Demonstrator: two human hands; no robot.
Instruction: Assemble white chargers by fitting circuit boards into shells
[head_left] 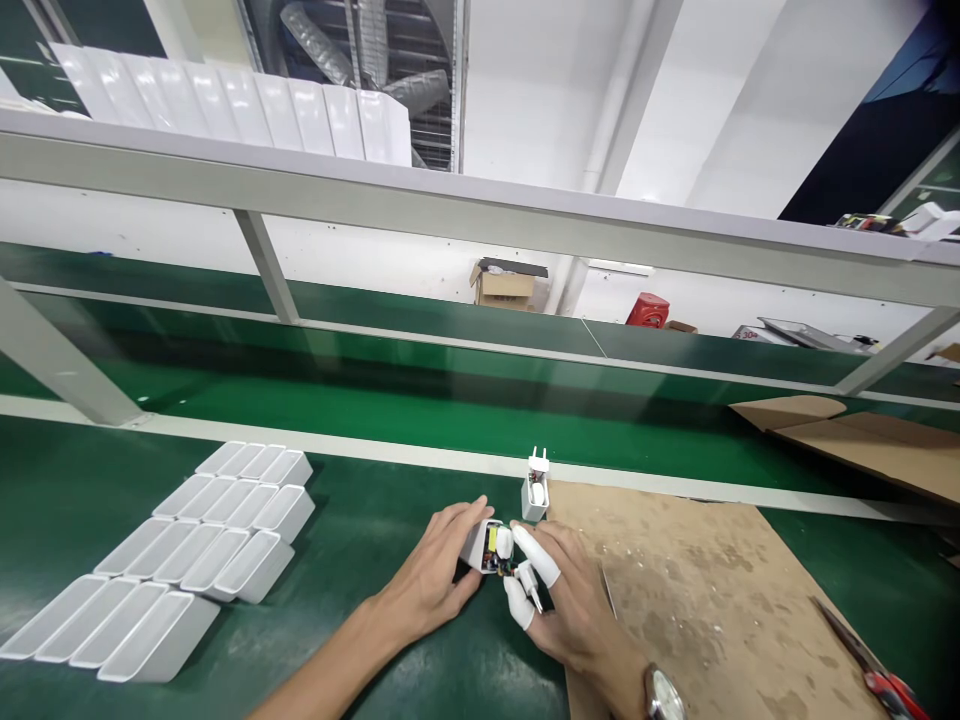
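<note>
My left hand (435,575) is closed around a white plastic charger housing (473,548) over the green table. A small circuit board (493,542) with a yellow part and a white block sits at the housing's open end, partly inside. My right hand (566,605), with white finger cots on thumb and index finger, pinches the white two-pin plug piece (528,580) next to the board. Just beyond the hands, another charger housing (535,506) stands with its parts showing and its plug pins pointing away.
Rows of open white housings (214,560) lie on the table at left. A stained cardboard sheet (697,600) covers the right side, with red-handled scissors (862,655) on it. Behind runs a green conveyor belt (420,400), under a shelf beam (450,215).
</note>
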